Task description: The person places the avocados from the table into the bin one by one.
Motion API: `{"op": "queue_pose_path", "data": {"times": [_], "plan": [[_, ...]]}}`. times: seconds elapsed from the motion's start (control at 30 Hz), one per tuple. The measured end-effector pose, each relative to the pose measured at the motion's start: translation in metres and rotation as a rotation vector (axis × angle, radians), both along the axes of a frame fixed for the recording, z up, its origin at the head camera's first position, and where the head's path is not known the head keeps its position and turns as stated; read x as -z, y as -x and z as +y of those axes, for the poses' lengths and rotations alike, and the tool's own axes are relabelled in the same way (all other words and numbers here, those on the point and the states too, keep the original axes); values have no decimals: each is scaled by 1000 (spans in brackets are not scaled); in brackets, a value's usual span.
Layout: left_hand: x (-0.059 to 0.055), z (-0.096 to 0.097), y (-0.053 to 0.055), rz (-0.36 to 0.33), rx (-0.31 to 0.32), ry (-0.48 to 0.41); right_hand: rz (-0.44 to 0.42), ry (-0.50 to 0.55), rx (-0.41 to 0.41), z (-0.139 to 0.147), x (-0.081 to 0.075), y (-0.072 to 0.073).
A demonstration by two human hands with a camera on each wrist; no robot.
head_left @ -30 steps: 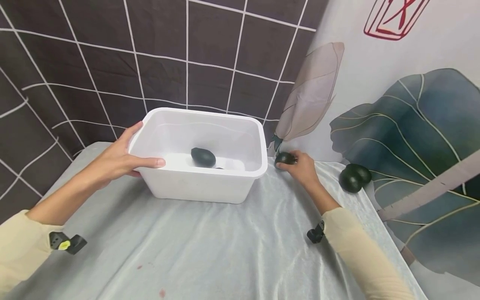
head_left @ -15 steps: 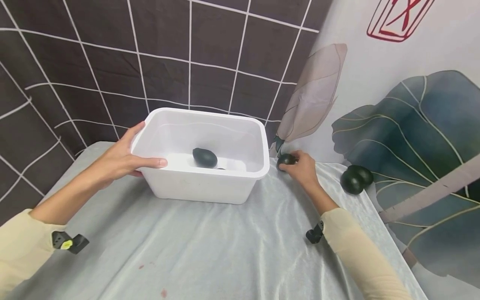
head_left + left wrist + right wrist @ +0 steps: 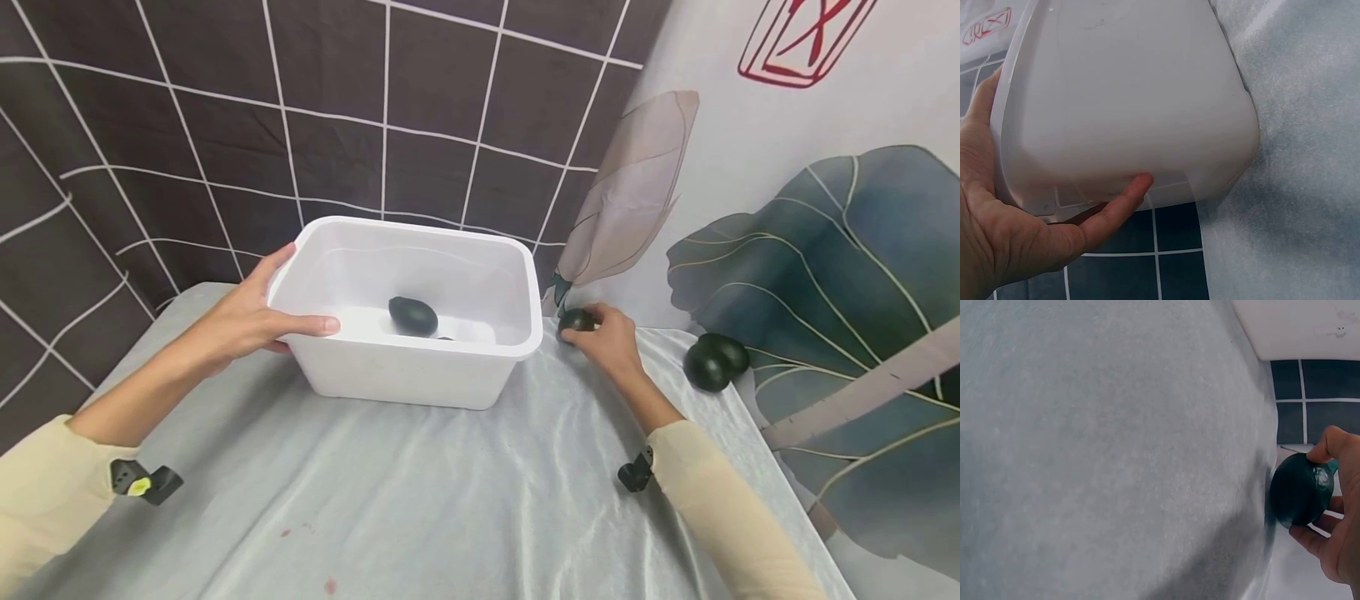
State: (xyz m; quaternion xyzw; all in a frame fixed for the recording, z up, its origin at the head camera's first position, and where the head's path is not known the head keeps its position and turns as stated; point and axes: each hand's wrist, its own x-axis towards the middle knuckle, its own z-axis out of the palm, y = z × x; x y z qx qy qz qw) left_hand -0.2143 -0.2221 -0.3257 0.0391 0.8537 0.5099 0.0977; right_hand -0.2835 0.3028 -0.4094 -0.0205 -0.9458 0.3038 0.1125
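My left hand (image 3: pixel 243 321) grips the left end of a white plastic tub (image 3: pixel 405 371), its thumb lying over the front rim. In the left wrist view, a finger (image 3: pixel 1119 203) reaches along the outside of the tub's wall. My right hand (image 3: pixel 611 340) pinches a dark green avocado (image 3: pixel 574 323) just right of the tub, close to the wall. Thumb and fingers sit on opposite sides of this avocado (image 3: pixel 1300 490) in the right wrist view. Inside the tub lies another avocado (image 3: pixel 412 317); the front rim mostly hides a further dark piece (image 3: pixel 446 338) beside it.
Two more avocados (image 3: pixel 707 367) lie together at the table's right edge. A pale grey-blue cloth (image 3: pixel 420 500) covers the table. Behind the tub hangs a dark gridded backdrop (image 3: pixel 337 158), and a white one with printed leaves (image 3: pixel 810 242) stands on the right.
The head view has drifted slightly, so everything appears a little further right. Both hands keep the same holds on the tub and the avocado.
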Motion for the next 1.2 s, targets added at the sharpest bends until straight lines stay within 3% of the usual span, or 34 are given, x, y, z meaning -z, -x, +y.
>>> {"op": "queue_pose_path", "data": {"times": [0.8, 1.2], "plan": [[0, 1, 0, 13, 8, 3, 59, -16, 10, 11, -5, -12], [0, 0, -2, 9, -2, 8, 182, 50, -22, 13, -6, -16]]}}
